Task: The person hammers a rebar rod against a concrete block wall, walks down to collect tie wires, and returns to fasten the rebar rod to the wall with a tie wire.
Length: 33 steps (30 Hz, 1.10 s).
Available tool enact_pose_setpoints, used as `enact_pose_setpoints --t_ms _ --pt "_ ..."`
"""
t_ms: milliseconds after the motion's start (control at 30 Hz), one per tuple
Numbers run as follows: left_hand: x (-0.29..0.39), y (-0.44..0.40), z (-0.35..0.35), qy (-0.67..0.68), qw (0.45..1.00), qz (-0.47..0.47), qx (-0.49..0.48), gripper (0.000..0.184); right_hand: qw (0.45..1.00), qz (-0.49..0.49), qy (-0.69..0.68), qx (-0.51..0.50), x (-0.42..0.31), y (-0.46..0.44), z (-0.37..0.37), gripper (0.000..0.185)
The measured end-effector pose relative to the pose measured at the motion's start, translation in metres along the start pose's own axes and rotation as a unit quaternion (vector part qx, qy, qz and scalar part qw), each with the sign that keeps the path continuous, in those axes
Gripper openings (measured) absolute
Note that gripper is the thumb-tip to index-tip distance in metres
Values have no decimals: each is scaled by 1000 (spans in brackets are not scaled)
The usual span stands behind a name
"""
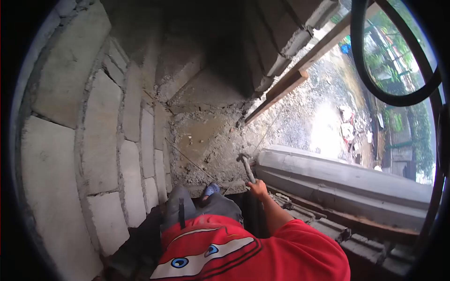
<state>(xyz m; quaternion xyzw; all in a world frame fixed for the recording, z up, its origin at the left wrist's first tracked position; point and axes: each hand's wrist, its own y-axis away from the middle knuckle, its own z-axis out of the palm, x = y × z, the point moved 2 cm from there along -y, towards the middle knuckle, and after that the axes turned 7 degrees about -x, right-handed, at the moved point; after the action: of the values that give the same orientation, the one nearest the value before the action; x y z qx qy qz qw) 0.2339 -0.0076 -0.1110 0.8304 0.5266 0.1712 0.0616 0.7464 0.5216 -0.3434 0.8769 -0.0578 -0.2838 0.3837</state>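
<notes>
My right hand (258, 188) is closed round the lower end of the handle of a hammer (248, 171). The hammer points away from me, its head above the rough, debris-strewn floor (220, 164) and close to the end of a grey concrete ledge (300, 161). Whether the head touches anything, I cannot tell. My left hand is out of view. Below the hammer show my grey trousers and one blue clog (211, 189).
A block wall (105, 136) with rough mortar joints rises on my left. Wooden beams (276, 96) slant across an opening on the right, onto gravelly ground. A black cable loop (398, 100) hangs at upper right. A thin rod (187, 159) crosses the floor.
</notes>
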Motion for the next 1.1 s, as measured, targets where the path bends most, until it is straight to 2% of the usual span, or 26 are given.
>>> enact_pose_setpoints --t_ms 33,100,133,200,267,300,333,367,400,433,467,500,533,567,633,667,700,733,800,900,967,1033,1100 --pt "1 10 8 -2 999 -13 -42 36 1000 -8 0 -2 4 0 4 66" --pt "6 23 24 -1 993 -28 -116 36 997 53 45 -33 11 -3 -2 66" --pt "11 24 32 1 989 -27 -145 37 998 50 41 -24 3 -6 -12 66" --pt "17 20 41 -3 980 -6 -198 37 987 101 81 -98 -12 1 -16 66" --pt "25 7 55 -12 971 39 -236 38 977 93 122 -145 -30 3 -25 60" --pt "28 -8 61 -46 962 108 -246 38 971 88 144 -169 -33 4 -26 55" --pt "28 -28 72 -111 940 221 -237 38 957 24 194 -213 -40 5 -31 39" --pt "33 -51 78 -166 905 339 -197 38 958 23 196 -207 -47 6 -39 39" --pt "44 -74 81 -181 880 410 -155 39 946 2 227 -231 -56 8 -44 35" --pt "108 -85 50 -36 907 346 -238 38 934 -17 256 -250 -62 5 -49 33" --pt "207 -92 0 145 905 261 -304 37 963 -68 168 -199 -58 -2 -51 53" --pt "305 -99 -51 298 878 173 -332 36 954 -159 145 -209 -45 -18 -46 47" --pt "354 -112 -48 373 845 146 -354 37 972 -2 141 -187 -51 -28 -42 48" --pt "387 -136 -32 381 831 173 -366 37 975 33 93 -201 -52 -30 -51 50" --pt "463 -183 3 420 755 196 -464 37 976 14 123 -181 -82 -25 -74 50" --pt "503 -206 19 421 743 213 -475 37 971 -13 164 -174 -35 -69 -45 53" --pt "538 -230 41 421 727 238 -487 37 971 -82 149 -166 -70 -55 -74 55" --pt "567 -252 65 421 708 249 -509 38 979 -31 157 -126 -92 -48 -91 57" --pt "626 -293 85 391 677 283 -555 40 985 21 116 -127 -125 -51 -130 59" --pt "711 -328 54 353 659 289 -598 42 988 81 98 -89 -143 -61 -159 58" --pt "752 -358 37 331 672 272 -605 41 991 109 57 -43 -165 -59 -182 55" --pt "791 -369 -29 257 660 349 -613 47 990 138 16 -23 -183 -58 -199 55" --pt "830 -391 -56 230 664 396 -591 44 989 147 -11 11 -181 -76 -190 56"
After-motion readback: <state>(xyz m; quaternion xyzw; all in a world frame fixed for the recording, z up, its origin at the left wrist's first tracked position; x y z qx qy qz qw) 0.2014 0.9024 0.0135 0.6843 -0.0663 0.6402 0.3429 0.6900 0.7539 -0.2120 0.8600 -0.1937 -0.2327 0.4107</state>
